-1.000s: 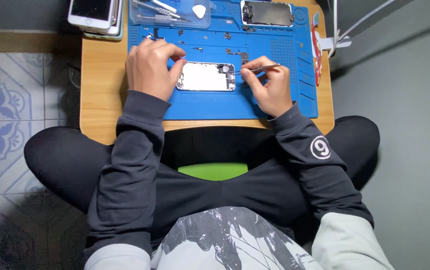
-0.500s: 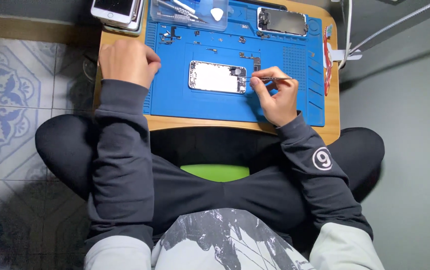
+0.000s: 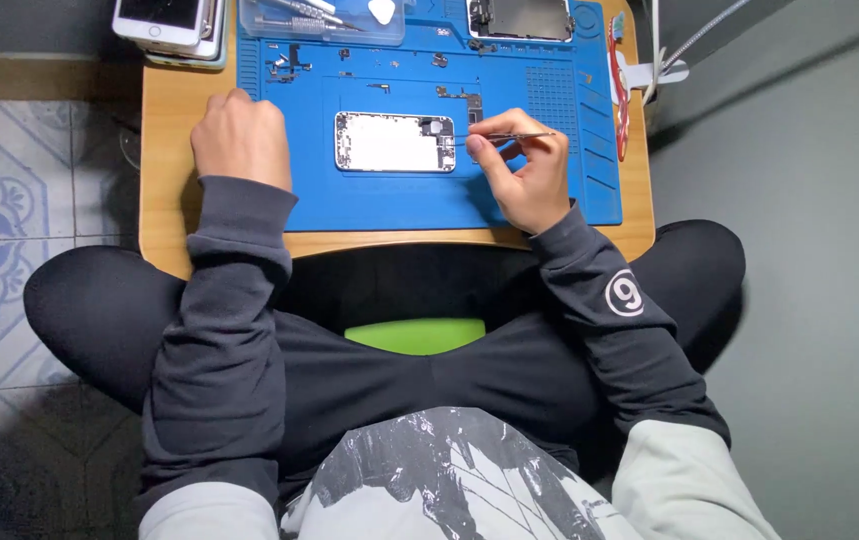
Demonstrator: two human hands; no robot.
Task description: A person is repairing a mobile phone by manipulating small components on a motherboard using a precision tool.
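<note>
An opened phone body lies flat in the middle of a blue work mat on a small wooden table. My right hand sits just right of the phone and pinches thin metal tweezers whose tips point left toward the phone's right end. My left hand rests as a loose fist on the mat's left edge, away from the phone, holding nothing that I can see. Small loose parts and screws lie scattered on the mat above the phone.
A stack of phones sits at the table's back left. A clear tray with tools and another opened phone part lie along the back. A red-handled tool lies at the mat's right edge. Patterned floor tiles are on the left.
My left hand has left the phone and moved to the mat's left edge. My right hand with the tweezers stays by the phone's right end. The camera view has shifted.
</note>
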